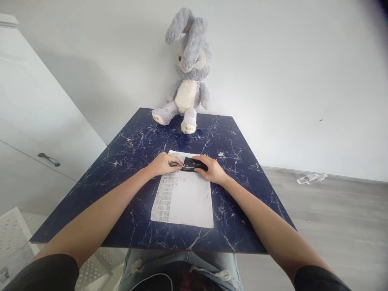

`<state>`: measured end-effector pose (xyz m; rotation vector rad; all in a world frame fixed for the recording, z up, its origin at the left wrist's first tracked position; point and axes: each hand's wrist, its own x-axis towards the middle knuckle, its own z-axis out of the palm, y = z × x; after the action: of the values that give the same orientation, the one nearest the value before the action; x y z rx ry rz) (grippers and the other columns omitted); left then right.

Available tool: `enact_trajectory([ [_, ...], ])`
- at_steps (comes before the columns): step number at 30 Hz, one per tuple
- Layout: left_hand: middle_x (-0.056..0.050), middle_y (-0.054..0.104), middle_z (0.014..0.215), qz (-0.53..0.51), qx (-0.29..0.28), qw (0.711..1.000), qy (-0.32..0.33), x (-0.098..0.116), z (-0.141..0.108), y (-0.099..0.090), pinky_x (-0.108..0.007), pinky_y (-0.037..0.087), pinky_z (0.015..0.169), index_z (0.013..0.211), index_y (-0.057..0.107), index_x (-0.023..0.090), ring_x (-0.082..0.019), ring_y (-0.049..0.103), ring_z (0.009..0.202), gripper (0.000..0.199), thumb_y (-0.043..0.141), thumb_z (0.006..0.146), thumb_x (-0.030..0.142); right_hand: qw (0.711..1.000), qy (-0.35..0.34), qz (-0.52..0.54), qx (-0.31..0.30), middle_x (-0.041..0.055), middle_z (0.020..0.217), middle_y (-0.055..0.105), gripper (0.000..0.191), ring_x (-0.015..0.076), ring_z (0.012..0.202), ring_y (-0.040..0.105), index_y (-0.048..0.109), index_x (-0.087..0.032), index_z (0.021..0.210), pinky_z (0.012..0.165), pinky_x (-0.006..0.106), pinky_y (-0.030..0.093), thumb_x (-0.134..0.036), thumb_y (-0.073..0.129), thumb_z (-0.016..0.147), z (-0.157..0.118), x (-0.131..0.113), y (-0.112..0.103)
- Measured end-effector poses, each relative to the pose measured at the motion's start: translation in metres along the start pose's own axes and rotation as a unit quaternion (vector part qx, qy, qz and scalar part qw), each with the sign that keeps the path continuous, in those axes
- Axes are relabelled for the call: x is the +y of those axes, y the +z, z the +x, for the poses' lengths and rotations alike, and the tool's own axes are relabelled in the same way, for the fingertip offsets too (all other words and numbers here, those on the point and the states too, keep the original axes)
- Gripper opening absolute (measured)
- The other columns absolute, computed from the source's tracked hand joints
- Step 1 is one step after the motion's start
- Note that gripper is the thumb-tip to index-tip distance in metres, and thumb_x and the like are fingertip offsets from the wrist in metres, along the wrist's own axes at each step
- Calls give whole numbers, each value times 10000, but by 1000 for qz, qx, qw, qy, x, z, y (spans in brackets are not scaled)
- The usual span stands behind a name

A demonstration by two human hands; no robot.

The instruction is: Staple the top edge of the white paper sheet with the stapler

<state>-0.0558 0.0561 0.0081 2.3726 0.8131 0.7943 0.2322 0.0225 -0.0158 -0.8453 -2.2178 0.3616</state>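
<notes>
A black stapler [190, 162] with a silver metal strip lies across the upper part of a sheet of paper [190, 202]. My right hand [214, 170] is wrapped round the stapler's right end, thumb on the near side and fingers over the top. At the other end, my left hand [163, 164] pinches the metal part between thumb and fingers. Exactly how far that part stands out is hard to make out. The sheet has dense print and a column of grey boxes along its left side; the rest is mostly white.
A grey plush rabbit [189, 95] sits at the far end of the dark blue marbled table [133, 218], against the wall. A small white scrap [221, 154] lies right of the paper. A white cabinet [39, 109] stands left; clear plastic packaging [311, 178] lies on the floor.
</notes>
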Motion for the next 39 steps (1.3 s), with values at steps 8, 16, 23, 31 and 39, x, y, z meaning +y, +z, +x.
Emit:
enact_trajectory([
  [8,-59,831,949,-80,31,996,-33,-6,-1,6,-328,654,852,974,841,214,-221,800,837,186,788,854,346,1000,4,1,4,102,1249,719,441,282,1121,707,579,-260,1395,985,480,595,-264,653,961,0,0,-1],
  [16,-65,828,904,-93,61,993,-48,-10,-1,10,-328,668,837,951,832,194,-213,803,801,198,790,866,367,1000,1,8,3,97,1261,714,419,276,1134,701,580,-254,1385,1002,478,586,-273,648,972,0,0,-1],
  [23,-89,827,946,-140,111,982,-66,-10,0,8,-365,666,886,969,828,190,-225,806,850,251,822,853,413,1000,2,3,0,98,1259,717,413,274,1127,702,582,-250,1380,996,473,586,-272,652,973,0,0,-2],
  [31,-99,813,989,-155,35,987,-31,-12,0,9,-358,622,978,969,808,142,-221,787,938,216,823,826,304,1000,-2,14,12,89,1238,726,422,275,1107,711,593,-264,1370,980,468,592,-272,676,956,0,3,0],
  [39,-69,814,972,-74,35,997,4,-3,2,5,-295,604,902,959,794,157,-196,778,889,146,774,819,196,1000,6,19,10,74,1243,729,417,267,1125,712,604,-280,1362,1004,448,582,-260,684,953,0,2,0],
])
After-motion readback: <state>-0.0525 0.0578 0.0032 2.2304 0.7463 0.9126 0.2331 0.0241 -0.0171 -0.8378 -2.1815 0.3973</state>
